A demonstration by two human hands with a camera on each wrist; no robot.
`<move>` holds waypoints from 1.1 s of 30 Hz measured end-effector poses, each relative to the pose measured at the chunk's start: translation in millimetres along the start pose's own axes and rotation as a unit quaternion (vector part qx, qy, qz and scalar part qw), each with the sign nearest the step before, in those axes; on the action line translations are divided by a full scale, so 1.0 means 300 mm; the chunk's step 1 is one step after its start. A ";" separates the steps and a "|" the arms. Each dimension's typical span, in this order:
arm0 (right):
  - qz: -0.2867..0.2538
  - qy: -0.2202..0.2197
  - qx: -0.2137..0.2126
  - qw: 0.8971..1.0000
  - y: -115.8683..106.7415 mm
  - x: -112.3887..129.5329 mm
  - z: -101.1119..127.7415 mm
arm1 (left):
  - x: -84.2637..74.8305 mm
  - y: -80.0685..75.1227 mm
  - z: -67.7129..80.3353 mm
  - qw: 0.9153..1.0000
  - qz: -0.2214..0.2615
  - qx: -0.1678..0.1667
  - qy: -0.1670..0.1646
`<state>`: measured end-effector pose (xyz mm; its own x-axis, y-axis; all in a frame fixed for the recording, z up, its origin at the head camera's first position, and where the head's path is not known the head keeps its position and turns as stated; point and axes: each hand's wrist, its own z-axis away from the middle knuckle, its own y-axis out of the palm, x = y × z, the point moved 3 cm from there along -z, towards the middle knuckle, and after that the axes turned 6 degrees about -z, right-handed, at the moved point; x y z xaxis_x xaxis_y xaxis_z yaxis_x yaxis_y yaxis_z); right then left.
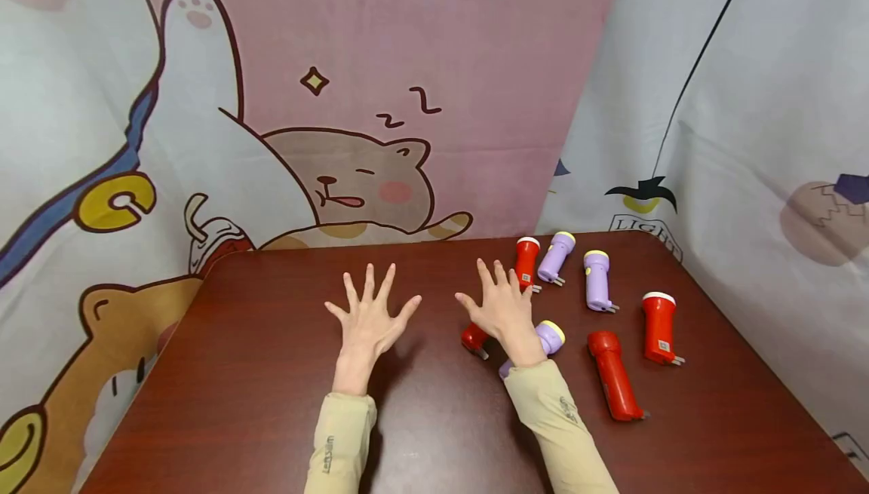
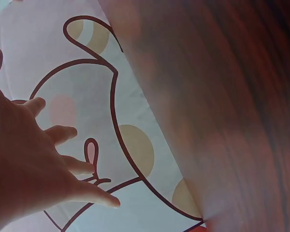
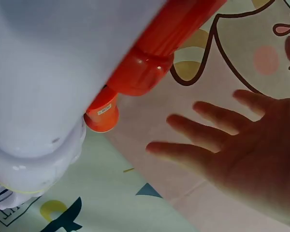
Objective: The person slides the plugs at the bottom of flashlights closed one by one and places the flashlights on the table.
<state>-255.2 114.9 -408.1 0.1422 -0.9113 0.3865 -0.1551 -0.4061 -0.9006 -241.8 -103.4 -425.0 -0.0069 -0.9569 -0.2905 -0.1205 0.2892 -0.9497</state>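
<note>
Both hands are held over the table with fingers spread and nothing in them. My left hand is over the bare wood left of centre, and its splayed fingers show in the left wrist view. My right hand is above a red flashlight and a purple flashlight, hiding part of each. In the right wrist view the purple flashlight looms large beside the red flashlight. Just past the right fingertips lie another red flashlight and a purple flashlight with plug prongs.
Farther right lie a purple flashlight, a red flashlight with a white rim and an all-red flashlight. The dark wooden table meets a cartoon-printed cloth along its back and sides.
</note>
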 end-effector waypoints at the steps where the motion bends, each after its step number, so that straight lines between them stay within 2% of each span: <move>1: 0.004 -0.004 -0.012 1.000 -0.003 -0.002 -0.001 | -0.001 -0.001 0.001 1.000 0.002 -0.002 0.001; 5: 0.030 0.001 -0.058 0.998 -0.019 -0.010 0.000 | -0.004 -0.004 0.006 1.000 0.016 -0.010 0.008; 9: 0.036 0.042 -0.075 0.996 -0.030 -0.018 -0.002 | -0.007 -0.005 0.008 0.999 0.035 -0.024 0.013; 13: 0.023 0.112 -0.040 0.993 -0.028 -0.031 -0.003 | -0.008 -0.001 0.009 0.998 0.052 -0.040 0.022; 18: -0.001 0.187 0.018 0.982 -0.013 -0.053 0.006 | 0.000 0.005 0.016 0.996 0.065 -0.057 0.028; 25: -0.006 0.208 0.059 0.976 0.006 -0.057 0.014 | 0.013 0.004 0.025 0.996 0.071 -0.054 0.021; 33: -0.030 0.203 0.051 0.977 0.017 -0.057 0.009 | 0.012 0.001 0.029 0.996 0.068 -0.049 0.017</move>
<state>-255.8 128.5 -419.9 -0.2544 -0.8464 0.4679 -0.0564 -0.4700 -0.8809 -233.4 -106.4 -427.3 -0.0642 -0.9099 -0.4098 -0.2118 0.4137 -0.8854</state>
